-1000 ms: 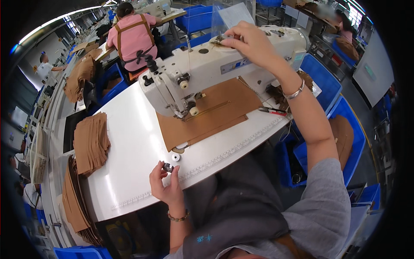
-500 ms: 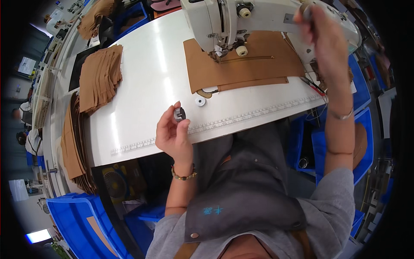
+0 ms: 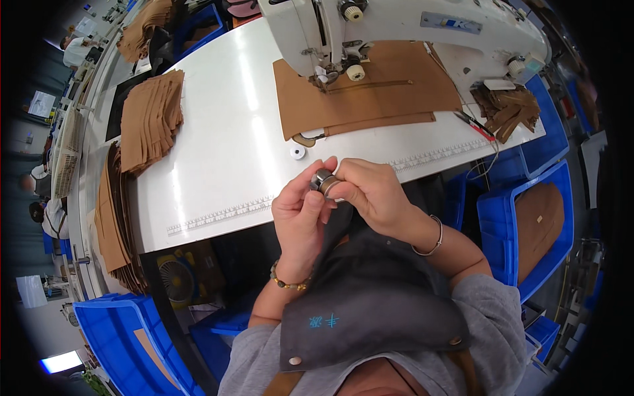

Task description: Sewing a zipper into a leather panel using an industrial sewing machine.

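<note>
Right hand, brought down from sewing machine to meet left hand | grips: both pinching small metal piece | pose: angled inward

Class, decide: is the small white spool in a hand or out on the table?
Out: the white spool rests on the white tabletop, apart from the left hand and the right hand.

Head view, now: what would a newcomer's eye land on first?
Probably the left hand and right hand, meeting around a small metal part just in front of the white table's near edge. Next, the big white sewing machine at the top, with a flat brown panel beneath it. Then the fanned stack of brown pieces on the table's left.
</note>
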Action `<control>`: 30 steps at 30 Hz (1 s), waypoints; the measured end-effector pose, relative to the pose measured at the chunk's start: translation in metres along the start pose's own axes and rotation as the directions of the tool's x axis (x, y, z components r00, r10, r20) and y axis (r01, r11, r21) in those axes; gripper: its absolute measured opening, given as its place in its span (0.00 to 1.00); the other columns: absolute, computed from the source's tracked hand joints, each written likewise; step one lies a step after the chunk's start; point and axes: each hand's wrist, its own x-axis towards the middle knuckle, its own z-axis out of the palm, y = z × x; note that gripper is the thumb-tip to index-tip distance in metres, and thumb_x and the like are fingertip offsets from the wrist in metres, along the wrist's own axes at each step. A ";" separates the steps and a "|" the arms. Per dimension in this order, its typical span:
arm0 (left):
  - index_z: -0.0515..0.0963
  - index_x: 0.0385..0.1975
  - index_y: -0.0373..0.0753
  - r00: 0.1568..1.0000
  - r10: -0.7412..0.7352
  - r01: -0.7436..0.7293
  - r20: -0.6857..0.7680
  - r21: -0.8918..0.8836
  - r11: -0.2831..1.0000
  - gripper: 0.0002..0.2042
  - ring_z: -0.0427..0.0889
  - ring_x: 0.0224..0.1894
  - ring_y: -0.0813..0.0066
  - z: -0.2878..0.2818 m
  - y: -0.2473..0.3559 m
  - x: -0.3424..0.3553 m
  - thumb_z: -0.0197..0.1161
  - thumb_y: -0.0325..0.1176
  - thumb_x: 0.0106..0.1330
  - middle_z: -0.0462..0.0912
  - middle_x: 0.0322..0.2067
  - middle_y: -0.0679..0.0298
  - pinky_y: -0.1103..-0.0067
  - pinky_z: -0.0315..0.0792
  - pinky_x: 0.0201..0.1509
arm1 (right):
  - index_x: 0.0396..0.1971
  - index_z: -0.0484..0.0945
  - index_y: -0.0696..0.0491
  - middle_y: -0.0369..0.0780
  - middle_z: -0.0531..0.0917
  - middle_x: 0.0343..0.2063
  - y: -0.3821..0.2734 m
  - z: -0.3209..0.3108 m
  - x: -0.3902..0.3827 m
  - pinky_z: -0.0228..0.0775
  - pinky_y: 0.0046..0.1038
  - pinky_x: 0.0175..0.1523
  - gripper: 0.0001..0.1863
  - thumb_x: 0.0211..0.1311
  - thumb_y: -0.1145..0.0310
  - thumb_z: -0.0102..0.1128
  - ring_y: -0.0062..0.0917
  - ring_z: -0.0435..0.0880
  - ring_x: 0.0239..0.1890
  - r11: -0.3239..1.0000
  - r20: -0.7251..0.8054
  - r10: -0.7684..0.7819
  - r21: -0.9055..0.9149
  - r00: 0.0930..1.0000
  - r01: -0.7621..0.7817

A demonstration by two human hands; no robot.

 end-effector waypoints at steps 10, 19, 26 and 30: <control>0.75 0.65 0.35 0.989 -0.149 0.151 0.027 -0.209 0.966 0.20 0.76 0.30 0.84 0.008 0.001 -0.004 0.64 0.33 0.76 0.85 0.54 0.52 0.87 0.73 0.34 | 0.30 0.84 0.58 0.43 0.80 0.23 0.007 0.006 -0.014 0.69 0.28 0.31 0.10 0.68 0.67 0.68 0.31 0.78 0.23 0.986 -0.099 0.043 0.166 0.994 -0.026; 0.75 0.57 0.35 0.921 -0.367 0.376 0.134 -0.050 0.925 0.16 0.71 0.27 0.85 0.010 0.009 0.002 0.55 0.40 0.81 0.85 0.47 0.59 0.88 0.65 0.27 | 0.34 0.89 0.57 0.37 0.81 0.20 -0.003 -0.025 0.001 0.65 0.24 0.28 0.03 0.61 0.77 0.71 0.20 0.75 0.22 0.999 -0.241 -0.024 0.022 0.970 0.030; 0.73 0.55 0.31 0.909 -0.365 0.362 0.203 0.051 0.931 0.14 0.70 0.26 0.85 0.014 0.020 -0.008 0.54 0.36 0.81 0.82 0.43 0.56 0.87 0.67 0.28 | 0.30 0.87 0.56 0.37 0.81 0.21 -0.002 -0.026 0.010 0.67 0.26 0.27 0.02 0.61 0.75 0.72 0.24 0.78 0.22 0.989 -0.331 -0.063 -0.150 0.941 0.014; 0.73 0.56 0.31 0.926 -0.350 0.349 0.139 0.032 0.937 0.14 0.72 0.25 0.84 0.014 0.021 -0.009 0.54 0.35 0.82 0.82 0.44 0.55 0.86 0.68 0.29 | 0.37 0.84 0.56 0.39 0.82 0.28 0.001 -0.030 0.012 0.71 0.29 0.34 0.04 0.65 0.73 0.67 0.28 0.81 0.30 0.970 -0.405 -0.034 -0.233 0.913 -0.067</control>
